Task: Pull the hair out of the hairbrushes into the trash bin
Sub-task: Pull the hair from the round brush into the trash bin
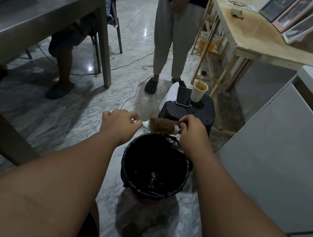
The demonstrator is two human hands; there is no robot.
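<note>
A round hairbrush with a pale handle and a barrel wrapped in brown hair lies level in the air, just beyond the far rim of the trash bin. My left hand is closed around its handle. At the barrel's right end my right hand has its fingers pinched on the brush tip and the hair there. The bin stands on the marble floor below both hands, lined with a black bag, its inside dark.
A black stool behind the bin carries a phone and a paper cup. One person stands beyond it; another sits at the grey table on the left. A wooden bench and a white cabinet are on the right.
</note>
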